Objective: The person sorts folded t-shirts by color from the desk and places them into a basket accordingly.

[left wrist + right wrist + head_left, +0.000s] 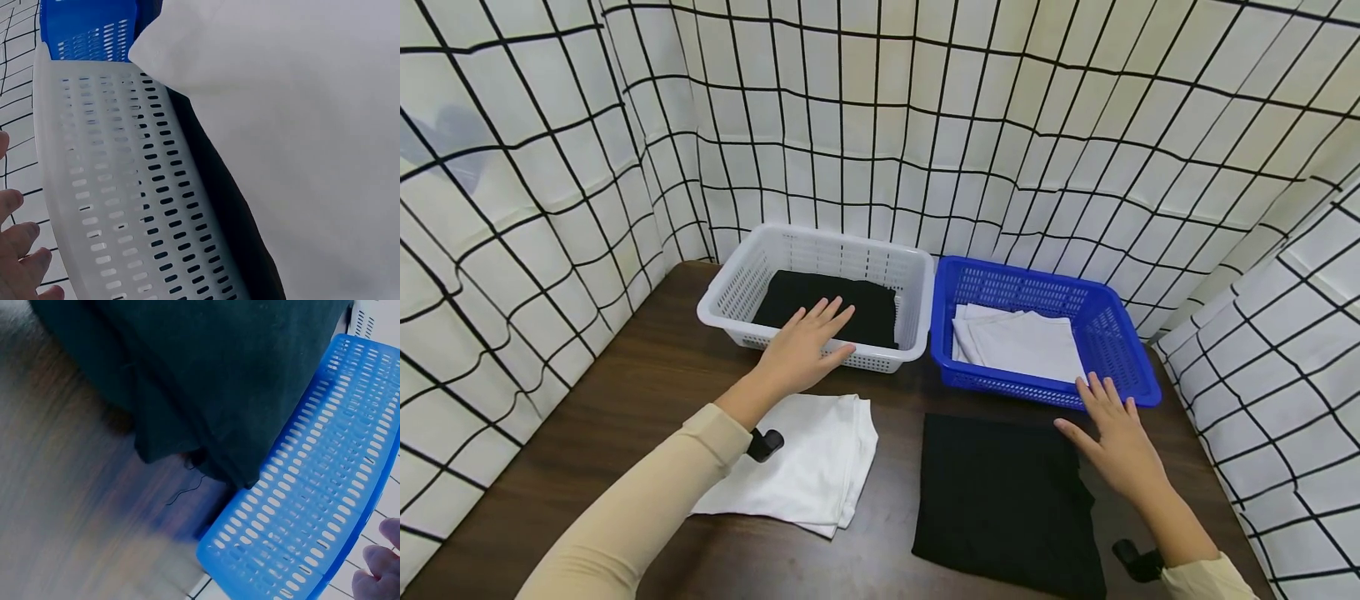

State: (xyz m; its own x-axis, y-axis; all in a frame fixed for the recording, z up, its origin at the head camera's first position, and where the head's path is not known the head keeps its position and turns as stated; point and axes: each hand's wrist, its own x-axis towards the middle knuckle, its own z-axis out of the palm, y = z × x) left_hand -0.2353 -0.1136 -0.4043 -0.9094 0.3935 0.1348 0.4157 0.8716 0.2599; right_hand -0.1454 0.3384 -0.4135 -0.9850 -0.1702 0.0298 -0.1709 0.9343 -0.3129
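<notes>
In the head view, my left hand (pixel 801 350), fingers spread, hovers over the near rim of the white basket (pixel 715 312), which holds folded black cloth (pixel 865 304). Below that forearm a folded white cloth (pixel 820 467) lies on the table. My right hand (pixel 1116 442), fingers spread and holding nothing, is at the near right rim of the blue basket (pixel 1120 333); whether it touches cannot be told. White cloth (pixel 1030 342) lies inside that basket. Folded black cloth (pixel 1000 500) lies left of my right hand. Both wrist views show fingertips at an edge beside the baskets.
The two baskets stand side by side at the back of the dark wooden table (pixel 662 358). A black wire grid (pixel 880 142) with white sheeting behind it rises at the back and on both sides.
</notes>
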